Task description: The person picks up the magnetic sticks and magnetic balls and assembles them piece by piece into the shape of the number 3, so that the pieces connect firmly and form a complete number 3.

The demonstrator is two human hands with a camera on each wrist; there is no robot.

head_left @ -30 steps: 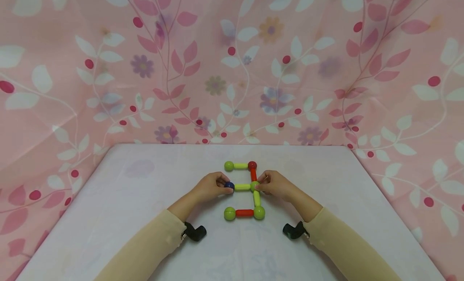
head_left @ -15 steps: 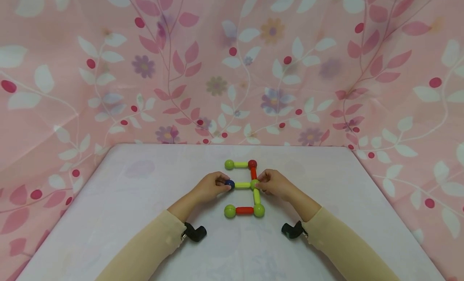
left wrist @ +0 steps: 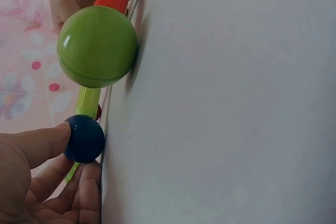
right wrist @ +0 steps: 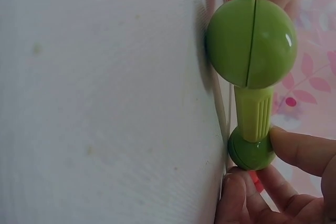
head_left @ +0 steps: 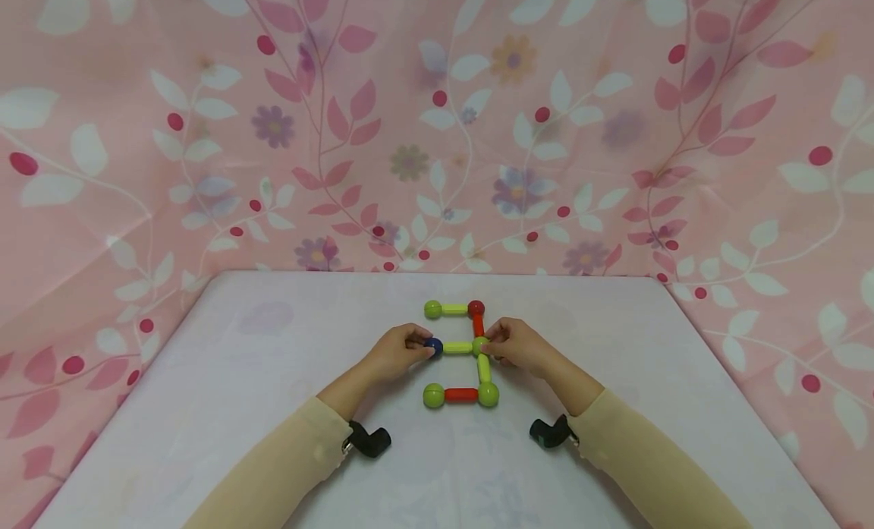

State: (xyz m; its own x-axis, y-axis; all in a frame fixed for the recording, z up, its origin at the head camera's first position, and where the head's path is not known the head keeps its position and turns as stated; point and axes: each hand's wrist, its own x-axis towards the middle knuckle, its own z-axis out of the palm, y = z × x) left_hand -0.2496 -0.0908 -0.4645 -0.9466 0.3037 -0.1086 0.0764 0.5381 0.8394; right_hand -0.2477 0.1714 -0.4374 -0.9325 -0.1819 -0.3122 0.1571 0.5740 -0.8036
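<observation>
A figure of balls and rods lies on the table, shaped like a backwards E. My left hand (head_left: pixel 396 353) pinches the dark blue ball (left wrist: pixel 85 139) at the left end of its middle yellow-green rod (head_left: pixel 457 347). On the right, my right hand (head_left: pixel 522 347) pinches the green middle ball (right wrist: pixel 251 149) between thumb and fingers. Above that ball a red rod (head_left: pixel 478 325) runs to a red ball (head_left: pixel 476 308), joined by a yellow-green rod to a green ball (head_left: pixel 433 309). Below it, another yellow-green rod (right wrist: pixel 254 113) meets a green ball (head_left: pixel 488 394), and a red rod (head_left: pixel 461 395) links to the green ball (head_left: pixel 433 395).
The figure rests on a white-covered table (head_left: pixel 328 301). A pink floral curtain (head_left: pixel 410 134) hangs behind and beside it. Black wrist devices (head_left: pixel 369 439) are worn at both beige sleeves.
The whole view shifts slightly, with the figure a little higher in the picture. Both hands keep their hold on the blue ball and the green middle ball.
</observation>
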